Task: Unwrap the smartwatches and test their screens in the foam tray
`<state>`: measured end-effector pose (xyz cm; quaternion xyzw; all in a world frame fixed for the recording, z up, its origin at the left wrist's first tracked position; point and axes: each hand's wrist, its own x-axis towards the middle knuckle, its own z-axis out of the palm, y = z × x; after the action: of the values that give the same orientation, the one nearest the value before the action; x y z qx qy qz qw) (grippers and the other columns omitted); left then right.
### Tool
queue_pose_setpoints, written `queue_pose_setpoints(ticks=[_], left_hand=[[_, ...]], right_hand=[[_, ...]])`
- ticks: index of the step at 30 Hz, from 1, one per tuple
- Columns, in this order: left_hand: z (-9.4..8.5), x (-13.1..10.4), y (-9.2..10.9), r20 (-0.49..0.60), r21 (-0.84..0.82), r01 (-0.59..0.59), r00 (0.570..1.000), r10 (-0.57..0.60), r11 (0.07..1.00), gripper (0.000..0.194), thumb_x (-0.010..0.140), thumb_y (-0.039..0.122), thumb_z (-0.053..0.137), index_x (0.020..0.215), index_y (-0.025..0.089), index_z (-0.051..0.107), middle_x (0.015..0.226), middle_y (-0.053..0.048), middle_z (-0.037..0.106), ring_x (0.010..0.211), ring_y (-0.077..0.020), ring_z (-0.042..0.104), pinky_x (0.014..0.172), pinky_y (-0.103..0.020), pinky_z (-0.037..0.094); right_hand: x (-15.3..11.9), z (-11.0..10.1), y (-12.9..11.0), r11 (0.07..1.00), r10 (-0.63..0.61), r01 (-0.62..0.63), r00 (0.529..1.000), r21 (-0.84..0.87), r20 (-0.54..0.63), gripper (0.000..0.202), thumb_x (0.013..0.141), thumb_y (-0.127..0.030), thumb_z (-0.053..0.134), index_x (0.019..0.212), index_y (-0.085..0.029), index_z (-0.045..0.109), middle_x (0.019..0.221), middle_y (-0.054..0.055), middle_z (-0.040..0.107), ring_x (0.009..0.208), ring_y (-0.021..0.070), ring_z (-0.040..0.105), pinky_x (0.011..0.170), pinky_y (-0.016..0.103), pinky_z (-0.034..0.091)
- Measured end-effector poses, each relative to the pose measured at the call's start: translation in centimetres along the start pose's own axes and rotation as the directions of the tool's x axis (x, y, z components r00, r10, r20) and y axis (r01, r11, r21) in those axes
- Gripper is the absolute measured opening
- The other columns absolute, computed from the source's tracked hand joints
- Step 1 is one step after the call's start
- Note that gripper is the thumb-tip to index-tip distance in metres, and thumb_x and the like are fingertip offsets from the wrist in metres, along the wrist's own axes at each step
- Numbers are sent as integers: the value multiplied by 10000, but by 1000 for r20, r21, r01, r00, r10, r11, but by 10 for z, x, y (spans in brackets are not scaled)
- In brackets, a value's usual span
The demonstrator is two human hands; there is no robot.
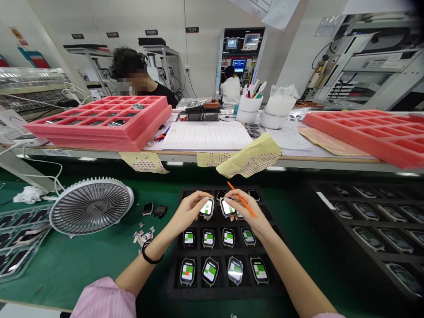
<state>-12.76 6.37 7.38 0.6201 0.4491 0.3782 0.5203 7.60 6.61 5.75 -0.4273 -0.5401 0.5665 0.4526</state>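
Note:
My left hand point(194, 210) is closed around a smartwatch point(207, 207) with a bright white screen. Close beside it, my right hand point(247, 207) grips a second smartwatch point(227, 206), also lit white, its thumb over the face. An orange stick like a pen point(242, 199) lies along the back of that same hand. Both watches are held above the far part of a black foam tray point(179, 289). In the tray's nearer compartments sit several smartwatches point(228, 237) with green and white screens. Dark-screened watches point(254, 194) show behind my hands.
At left stand a round fan point(96, 207) and clear trays point(23, 238); two dark watches point(148, 209) and paper scraps point(143, 236) lie nearby. Black trays of watches point(331, 229) are stacked right. The shelf ahead bears pink foam trays point(132, 132) and papers point(207, 135). Two people are beyond.

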Motion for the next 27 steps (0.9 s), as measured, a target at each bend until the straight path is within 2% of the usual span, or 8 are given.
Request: queue_pose_setpoints(ticks=[4, 8, 12, 15, 17, 22, 27], left_hand=[[1, -2, 4, 9, 9, 5, 1000, -5, 1000, 333, 880, 457, 507, 1000, 173, 631, 788, -13, 598, 532, -86, 451, 463, -205, 341], [1, -3, 4, 41, -4, -9, 999, 9, 1000, 352, 871, 410, 535, 1132, 177, 575, 910, -34, 608, 550, -77, 474, 502, -212, 387], [2, -2, -2, 79, -47, -9, 997, 13, 999, 471, 829, 351, 604, 1253, 190, 475, 1126, -93, 573, 750, -138, 592, 528, -208, 419], [1, -1, -4, 107, -82, -12, 994, 21, 997, 518, 814, 315, 624, 1285, 197, 444, 1216, -116, 540, 874, -184, 617, 569, -219, 449], [0, 0, -3, 111, -89, -3, 994, 13, 996, 513, 821, 314, 617, 1291, 197, 446, 1200, -112, 554, 842, -171, 618, 584, -226, 457], [0, -1, 3, 39, -44, -1, 999, 2, 999, 420, 861, 362, 556, 1238, 180, 528, 1052, -70, 606, 591, -78, 526, 578, -239, 462], [0, -1, 3, -7, -14, 3, 1000, -3, 1000, 383, 870, 454, 521, 1100, 167, 628, 834, -27, 626, 485, -61, 438, 450, -197, 356]], right_hand=[[-1, 1, 0, 1000, 9, -9, 1000, 22, -13, 239, 765, -413, 700, 861, -217, 601, 763, -5, 586, 490, 101, 547, 447, 246, 443], [1, -1, 3, 1000, -11, 11, 1000, 18, 10, 258, 756, -393, 711, 908, -224, 588, 792, -6, 589, 504, 106, 568, 452, 246, 436], [3, -4, 4, 999, -52, 51, 997, 14, 57, 343, 732, -356, 738, 995, -234, 555, 897, 13, 605, 583, 126, 621, 451, 231, 423], [3, -5, 2, 999, -50, 50, 995, 9, 83, 380, 724, -321, 749, 1029, -239, 539, 919, 13, 600, 642, 132, 629, 464, 220, 425], [2, -5, 1, 999, -42, 42, 996, 0, 80, 397, 708, -312, 762, 1027, -239, 537, 904, 9, 597, 640, 130, 617, 456, 216, 417], [2, -5, 1, 1000, -10, 10, 1000, 2, 26, 378, 685, -339, 780, 969, -233, 554, 806, -19, 578, 546, 93, 559, 430, 201, 378], [3, -3, 1, 1000, 16, -15, 998, 21, -64, 346, 673, -406, 778, 874, -215, 572, 725, -35, 564, 442, 62, 473, 395, 203, 355]])
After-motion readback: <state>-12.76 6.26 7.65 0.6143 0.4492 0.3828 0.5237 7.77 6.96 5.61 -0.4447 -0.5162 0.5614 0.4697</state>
